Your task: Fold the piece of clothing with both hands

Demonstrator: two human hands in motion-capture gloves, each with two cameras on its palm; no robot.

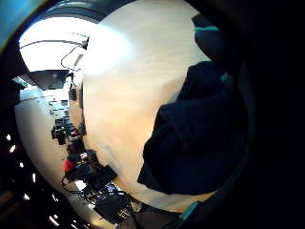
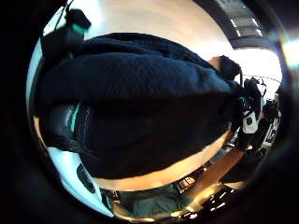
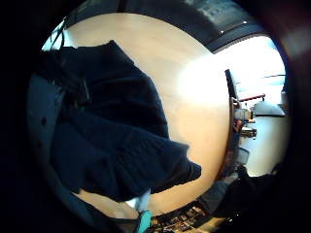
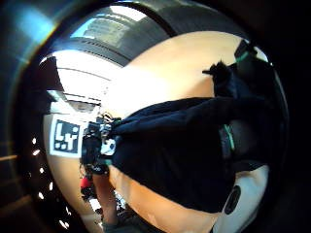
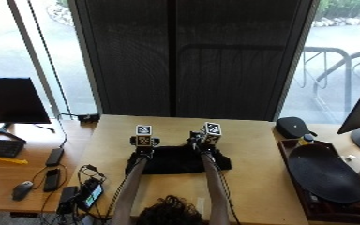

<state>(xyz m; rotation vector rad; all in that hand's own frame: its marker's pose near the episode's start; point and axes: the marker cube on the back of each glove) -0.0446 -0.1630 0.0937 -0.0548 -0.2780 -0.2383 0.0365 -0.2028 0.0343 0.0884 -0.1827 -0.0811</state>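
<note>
Soft, limp dark knitted garment on the bench; left hand and right hand clutch its far edge, best taken at corners.

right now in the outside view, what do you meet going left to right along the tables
Monitor → mouse → phone → left hand → right hand → black pouch → dark oval dish.

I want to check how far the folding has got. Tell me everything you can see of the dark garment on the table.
The black, soft knit-looking garment lies bunched into a wide, low band across the middle of the light wooden table, near the person. Both gloved hands are on its far edge: the left hand at its left part, the right hand towards its right. The palm views show thick, overlapping folds.
</note>
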